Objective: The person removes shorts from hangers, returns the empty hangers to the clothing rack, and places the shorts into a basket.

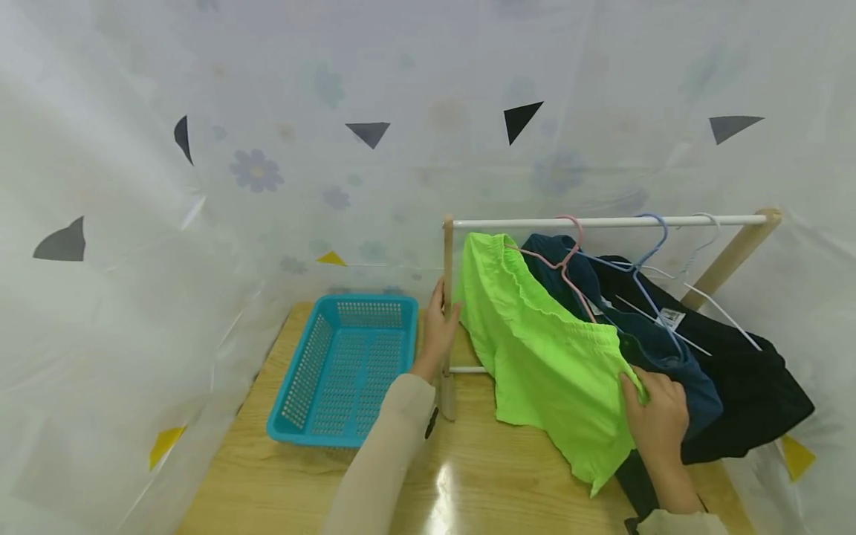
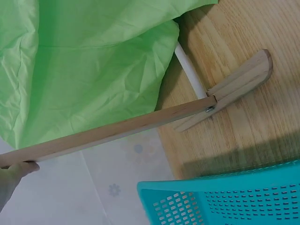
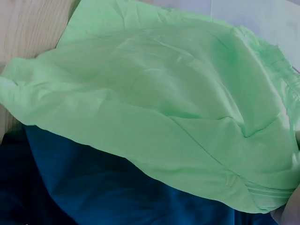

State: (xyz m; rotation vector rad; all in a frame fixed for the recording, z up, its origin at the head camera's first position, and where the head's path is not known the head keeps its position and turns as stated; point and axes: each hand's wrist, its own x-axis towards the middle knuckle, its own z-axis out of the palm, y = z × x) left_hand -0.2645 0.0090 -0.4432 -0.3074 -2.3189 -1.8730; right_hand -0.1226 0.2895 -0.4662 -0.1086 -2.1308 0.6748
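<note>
Neon green shorts (image 1: 542,342) hang from a pink hanger (image 1: 567,267) at the left end of a small clothes rack's white rail (image 1: 508,223). My right hand (image 1: 658,416) pinches the right side of their elastic waistband. On the rack's left wooden post (image 1: 448,253), my left hand (image 1: 438,334) grips it at mid-height, thumb toward the shorts. In the left wrist view, the thumb (image 2: 18,171) lies along the post. The right wrist view is mostly filled by the green cloth (image 3: 154,103); only the edge of the hand shows there.
Left of the rack stands a blue perforated basket (image 1: 408,305) on the wooden table (image 1: 481,475). Behind the shorts hang a dark blue garment (image 1: 695,394) on a blue hanger (image 1: 652,260) and black clothing (image 1: 756,386) on a white hanger (image 1: 722,297). Pale sheeting surrounds the table.
</note>
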